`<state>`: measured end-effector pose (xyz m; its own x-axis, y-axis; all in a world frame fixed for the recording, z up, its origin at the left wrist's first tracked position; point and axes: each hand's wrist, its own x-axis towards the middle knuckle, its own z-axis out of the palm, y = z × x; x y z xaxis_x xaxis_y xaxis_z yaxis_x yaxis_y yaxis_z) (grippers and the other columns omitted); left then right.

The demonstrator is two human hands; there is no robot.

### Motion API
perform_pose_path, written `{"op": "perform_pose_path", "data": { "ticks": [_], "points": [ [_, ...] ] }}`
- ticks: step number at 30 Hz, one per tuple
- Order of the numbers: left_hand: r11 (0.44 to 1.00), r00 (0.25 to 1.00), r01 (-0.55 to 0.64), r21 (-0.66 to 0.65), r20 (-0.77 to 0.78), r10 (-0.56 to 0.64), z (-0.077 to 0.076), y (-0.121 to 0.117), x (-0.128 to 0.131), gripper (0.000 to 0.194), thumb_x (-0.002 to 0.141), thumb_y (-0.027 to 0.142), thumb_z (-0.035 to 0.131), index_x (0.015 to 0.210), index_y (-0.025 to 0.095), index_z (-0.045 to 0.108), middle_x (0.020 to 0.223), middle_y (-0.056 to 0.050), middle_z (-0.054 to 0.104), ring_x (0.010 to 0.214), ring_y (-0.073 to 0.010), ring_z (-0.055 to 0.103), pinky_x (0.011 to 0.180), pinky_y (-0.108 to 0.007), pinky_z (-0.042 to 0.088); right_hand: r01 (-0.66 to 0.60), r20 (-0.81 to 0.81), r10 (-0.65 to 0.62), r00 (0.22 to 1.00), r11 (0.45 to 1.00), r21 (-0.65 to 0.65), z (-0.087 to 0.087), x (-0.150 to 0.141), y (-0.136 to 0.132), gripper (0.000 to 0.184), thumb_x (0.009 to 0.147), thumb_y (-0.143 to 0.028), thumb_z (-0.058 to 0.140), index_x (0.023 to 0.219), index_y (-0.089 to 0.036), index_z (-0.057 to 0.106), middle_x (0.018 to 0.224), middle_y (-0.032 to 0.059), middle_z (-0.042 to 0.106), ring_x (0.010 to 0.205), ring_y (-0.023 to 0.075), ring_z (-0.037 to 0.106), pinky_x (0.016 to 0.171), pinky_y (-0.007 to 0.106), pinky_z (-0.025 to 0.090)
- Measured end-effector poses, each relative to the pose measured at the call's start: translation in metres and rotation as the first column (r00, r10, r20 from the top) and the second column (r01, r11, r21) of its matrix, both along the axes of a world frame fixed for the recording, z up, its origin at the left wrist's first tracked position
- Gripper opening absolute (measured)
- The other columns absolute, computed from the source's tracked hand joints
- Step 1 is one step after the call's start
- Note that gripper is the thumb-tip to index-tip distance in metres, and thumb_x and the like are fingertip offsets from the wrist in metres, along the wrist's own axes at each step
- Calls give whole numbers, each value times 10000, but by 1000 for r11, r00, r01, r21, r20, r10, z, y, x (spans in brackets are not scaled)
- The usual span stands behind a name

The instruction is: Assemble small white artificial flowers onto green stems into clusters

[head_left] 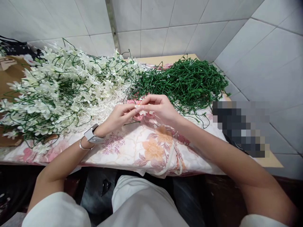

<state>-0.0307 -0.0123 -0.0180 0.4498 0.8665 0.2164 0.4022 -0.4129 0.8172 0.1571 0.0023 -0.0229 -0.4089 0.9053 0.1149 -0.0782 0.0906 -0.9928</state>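
Note:
My left hand [120,117] and my right hand [161,108] meet over the front middle of the table, fingertips pinched together. Between them is a small white artificial flower [141,110], partly covered by the fingers. A thin green stem [132,123] shows just below my left fingers. Behind my right hand spreads a tangled heap of green plastic stems [189,82]. To the left lies a large pile of white artificial flowers [78,82] on green stems. Loose white stringy pieces [104,110] lie beside my left hand.
A floral cloth [151,151] covers the table. At the far left stands a brown cardboard box [10,75]. A blurred-out dark object [241,129] lies at the right edge. White tiled walls [161,37] close off the back and right.

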Motion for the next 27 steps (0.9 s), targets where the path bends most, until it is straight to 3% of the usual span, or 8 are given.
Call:
{"op": "perform_pose_path", "data": {
  "ticks": [4,8,10,14,18,23,27],
  "points": [
    [999,997,-47,-27,58,48,2,3,-2,340,874,443,558,706,170,672,672,-21,633,625,-123,562,599,-242,408,54,7,-54,999,998,11,5,5,6,158,725,-327,700,728,-175,659,714,-5,618,656,104,524,613,260,414],
    [983,957,-179,-47,223,185,6,14,-10,329,853,433,591,670,165,641,643,-18,625,611,-118,574,610,-236,446,298,87,-313,946,943,150,14,23,22,71,756,-249,643,759,-178,650,698,2,620,651,108,531,620,272,414],
    [973,930,-229,-33,287,228,7,21,-15,313,842,417,607,662,163,636,637,-17,623,603,-113,573,606,-231,454,339,158,-381,911,910,240,14,30,30,21,739,-197,632,732,-180,642,688,4,619,648,116,532,628,285,419],
    [960,905,-278,-25,329,270,9,29,-22,285,835,373,619,648,158,624,613,-7,602,577,-94,549,595,-222,451,169,368,-346,863,884,435,5,31,31,56,755,-183,598,739,-177,651,764,25,657,715,148,568,686,308,433],
    [938,872,-344,34,381,306,15,30,-26,283,844,367,614,647,164,616,610,-4,589,564,-86,534,570,-214,449,-25,522,-395,756,779,627,-4,20,25,108,801,-146,548,803,-169,654,874,56,683,854,186,582,804,330,425],
    [895,824,-440,65,426,374,23,33,-30,294,860,417,592,683,184,609,643,-2,599,578,-83,545,572,-206,459,-231,638,-388,665,705,670,-6,-2,42,193,833,-112,487,880,-145,672,959,98,675,911,218,531,814,340,392],
    [893,821,-443,75,433,371,21,37,-33,315,861,432,589,672,181,602,642,-3,597,578,-85,553,564,-214,449,-362,702,-337,628,672,646,9,-27,56,249,808,-60,467,872,-165,684,926,80,660,889,209,497,779,336,345]
  ]
}}
